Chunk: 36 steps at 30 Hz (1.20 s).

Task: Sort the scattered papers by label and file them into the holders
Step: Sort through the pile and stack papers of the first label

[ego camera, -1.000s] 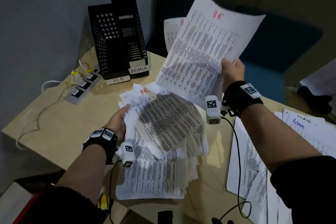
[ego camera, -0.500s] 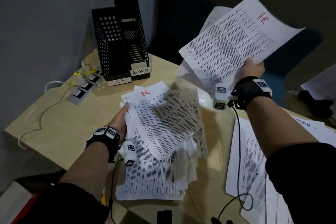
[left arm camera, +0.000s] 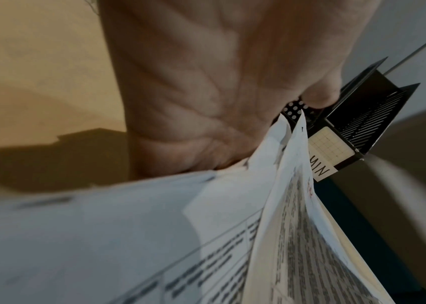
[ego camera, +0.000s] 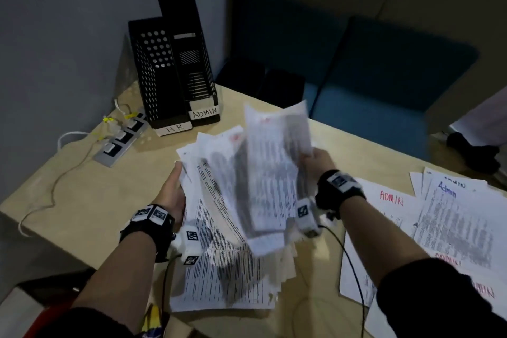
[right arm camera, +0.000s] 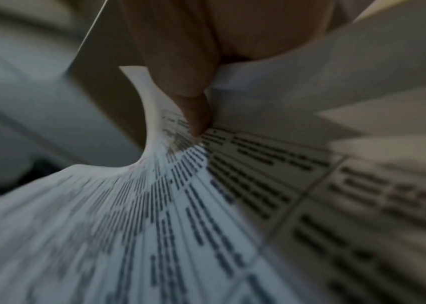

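- The stack of printed papers [ego camera: 225, 269] lies on the tabletop [ego camera: 90, 200] nearest the person, fanned and uneven.
- The left hand [ego camera: 172, 189] rests against the stack's left edge; whether its fingers curl under the sheets cannot be told.
- The right hand [ego camera: 315, 162] pinches a blurred sheaf of sheets [ego camera: 274, 173] raised over the stack; the right wrist view shows the thumb [right arm camera: 193, 111] pressed on the printed page [right arm camera: 232, 205].
- To the right lie the ADMIN papers [ego camera: 444, 228], spread flat and apart from the stack.
- Farther back stand the HR holder [ego camera: 156, 77] and the ADMIN holder [ego camera: 192, 63], touching side by side.
- A power strip [ego camera: 120, 140] lies left of them.
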Tool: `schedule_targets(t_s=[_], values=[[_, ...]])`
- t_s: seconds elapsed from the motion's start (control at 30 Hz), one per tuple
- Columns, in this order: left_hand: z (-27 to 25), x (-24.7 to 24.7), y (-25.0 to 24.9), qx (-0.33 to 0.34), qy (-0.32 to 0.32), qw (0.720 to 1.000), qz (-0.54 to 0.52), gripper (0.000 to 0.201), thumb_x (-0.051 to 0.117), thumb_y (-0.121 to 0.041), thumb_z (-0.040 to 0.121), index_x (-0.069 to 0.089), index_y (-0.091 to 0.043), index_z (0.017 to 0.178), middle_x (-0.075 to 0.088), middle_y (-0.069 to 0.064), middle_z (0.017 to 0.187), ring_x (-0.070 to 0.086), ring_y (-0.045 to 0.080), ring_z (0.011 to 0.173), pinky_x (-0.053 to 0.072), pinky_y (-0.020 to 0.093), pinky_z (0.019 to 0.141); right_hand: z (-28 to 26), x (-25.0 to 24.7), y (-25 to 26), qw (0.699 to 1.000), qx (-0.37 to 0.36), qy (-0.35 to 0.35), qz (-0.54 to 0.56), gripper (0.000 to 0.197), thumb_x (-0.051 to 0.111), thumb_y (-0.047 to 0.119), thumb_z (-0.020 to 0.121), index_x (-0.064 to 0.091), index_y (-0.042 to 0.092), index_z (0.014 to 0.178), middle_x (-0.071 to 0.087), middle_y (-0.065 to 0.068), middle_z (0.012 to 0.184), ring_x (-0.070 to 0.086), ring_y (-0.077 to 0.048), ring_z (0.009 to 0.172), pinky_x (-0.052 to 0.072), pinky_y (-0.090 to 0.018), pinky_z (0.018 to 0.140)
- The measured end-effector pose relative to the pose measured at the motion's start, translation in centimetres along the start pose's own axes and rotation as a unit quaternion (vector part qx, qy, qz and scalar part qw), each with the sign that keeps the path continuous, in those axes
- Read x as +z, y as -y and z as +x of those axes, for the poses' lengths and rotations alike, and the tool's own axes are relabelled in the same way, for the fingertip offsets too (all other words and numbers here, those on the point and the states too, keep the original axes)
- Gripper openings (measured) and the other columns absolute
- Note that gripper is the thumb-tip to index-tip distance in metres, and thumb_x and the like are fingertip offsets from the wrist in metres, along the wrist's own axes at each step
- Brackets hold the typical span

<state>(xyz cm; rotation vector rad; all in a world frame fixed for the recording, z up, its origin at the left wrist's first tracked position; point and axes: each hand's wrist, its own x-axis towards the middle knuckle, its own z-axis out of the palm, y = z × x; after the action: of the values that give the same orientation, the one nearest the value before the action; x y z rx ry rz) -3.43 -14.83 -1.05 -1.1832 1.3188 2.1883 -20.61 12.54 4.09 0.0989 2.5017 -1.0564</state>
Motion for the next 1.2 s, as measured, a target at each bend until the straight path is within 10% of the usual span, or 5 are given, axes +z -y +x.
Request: schedule_targets(t_s=[0.3,0.57,0.77,1.03,1.2], values=[[1.2,-0.4,1.8,-0.001,-0.006,0.999,0.046,0.084,0.080,-0.066,0.059,0.057,-0.032,0.133,0.057,0.006,0.139,0.052,0.033,0.128,0.031,0.058,0.109,-0.7,7.5,-0.1,0.982,0.013,0.000,-0.189,0.061,0.062,0.043,0.086,0.040,0.005,0.129,0.047,-0.014,0.125,0.046,-0.034,0.118,0.044,-0.044,0.095],[1.8,-0.4,2.0,-0.023,-0.009,0.997,0.074,0.057,0.089,-0.056,0.052,0.075,-0.031,0.102,0.038,-0.001,0.152,0.033,0.025,0.142,0.019,0.055,0.116,-1.0,6.7,-0.4,0.963,-0.021,0.089,-0.254,0.029,0.048,0.018,0.088,0.053,0.009,0.114,0.048,-0.016,0.124,0.043,-0.035,0.119,0.044,-0.041,0.097],[1.2,1.1,1.5,0.009,-0.027,0.994,0.106,0.083,0.086,-0.039,0.062,0.055,-0.018,0.136,0.029,0.008,0.157,0.023,0.024,0.147,0.014,0.047,0.117,0.2,6.5,0.3,0.952,-0.041,0.110,-0.282,0.046,0.050,0.017,0.091,0.035,0.012,0.135,0.039,-0.014,0.134,0.045,-0.036,0.122,0.038,-0.052,0.102],[1.7,0.6,1.7,0.008,-0.033,0.993,0.117,0.124,0.091,-0.062,0.034,0.048,-0.019,0.142,0.037,0.004,0.154,0.030,0.024,0.144,0.019,0.049,0.116,-0.1,5.7,0.9,0.977,0.008,0.110,-0.183,0.006,0.046,0.005,0.089,0.049,0.005,0.084,0.055,-0.010,0.082,0.058,-0.026,0.072,0.042,-0.027,0.057],[1.4,0.8,1.7,0.028,-0.045,0.991,0.127,0.123,0.090,-0.064,0.023,0.058,-0.024,0.134,0.036,0.002,0.155,0.028,0.022,0.145,0.021,0.042,0.112,-2.1,4.5,-1.6,0.959,0.060,0.161,-0.226,0.028,0.052,0.010,0.089,0.040,0.011,0.064,0.044,-0.002,0.064,0.042,-0.016,0.053,0.033,-0.022,0.046]])
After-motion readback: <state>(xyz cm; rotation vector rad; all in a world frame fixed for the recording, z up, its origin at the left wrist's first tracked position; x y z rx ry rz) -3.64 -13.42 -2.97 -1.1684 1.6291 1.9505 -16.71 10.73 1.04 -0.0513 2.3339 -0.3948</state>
